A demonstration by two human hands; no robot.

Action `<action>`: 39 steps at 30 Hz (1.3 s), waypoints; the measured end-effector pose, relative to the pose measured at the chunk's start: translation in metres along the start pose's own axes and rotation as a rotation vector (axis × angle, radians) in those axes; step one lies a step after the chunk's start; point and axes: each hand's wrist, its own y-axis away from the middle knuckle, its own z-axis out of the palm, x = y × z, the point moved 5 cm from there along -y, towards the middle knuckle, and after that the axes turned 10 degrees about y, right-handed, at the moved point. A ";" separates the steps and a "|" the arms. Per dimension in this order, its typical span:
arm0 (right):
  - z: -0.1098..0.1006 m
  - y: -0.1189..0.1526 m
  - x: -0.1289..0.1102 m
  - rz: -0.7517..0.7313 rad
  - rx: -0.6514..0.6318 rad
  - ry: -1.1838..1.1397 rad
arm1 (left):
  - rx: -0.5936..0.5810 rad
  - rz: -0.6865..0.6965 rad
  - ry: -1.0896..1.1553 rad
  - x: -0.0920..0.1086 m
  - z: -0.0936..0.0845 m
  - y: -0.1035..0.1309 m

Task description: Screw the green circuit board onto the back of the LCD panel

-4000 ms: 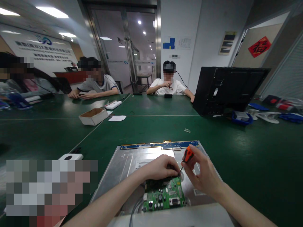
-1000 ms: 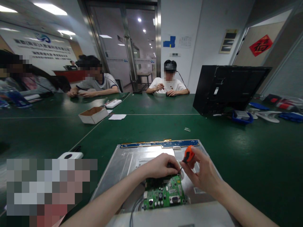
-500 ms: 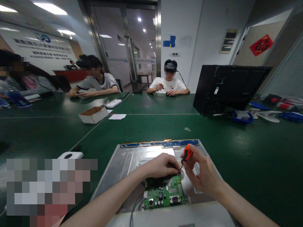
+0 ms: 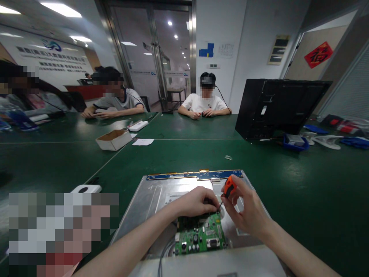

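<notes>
A green circuit board (image 4: 200,234) lies on a silvery metal panel (image 4: 152,196), which has a blue strip board (image 4: 173,176) along its far edge. My right hand (image 4: 249,211) holds an orange and black screwdriver (image 4: 230,187) between thumb and fingers, tilted, its tip at the board's far right corner. My left hand (image 4: 198,202) reaches over the board's far edge, fingers closed at that same corner beside the tip. What its fingertips pinch, if anything, is too small to make out. A grey cable (image 4: 163,256) runs down the board's left side.
On the green table (image 4: 184,154) are an open white box (image 4: 113,140), papers (image 4: 143,142), a white device (image 4: 86,189) at left and a large black monitor (image 4: 282,107) at right. A blue tray (image 4: 295,143) sits by the monitor. Several people sit across and to the left.
The screwdriver's handle has turned and shifted slightly right in my right hand. My left hand has stayed in place. The person across has lowered a hand to the table.
</notes>
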 end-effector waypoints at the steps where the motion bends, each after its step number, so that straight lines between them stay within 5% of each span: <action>1: 0.000 0.000 0.000 0.002 -0.004 -0.012 | -0.002 0.001 0.000 0.000 0.000 0.000; 39: 0.000 0.002 0.001 0.006 0.040 -0.003 | 0.002 0.016 -0.044 -0.002 0.000 -0.001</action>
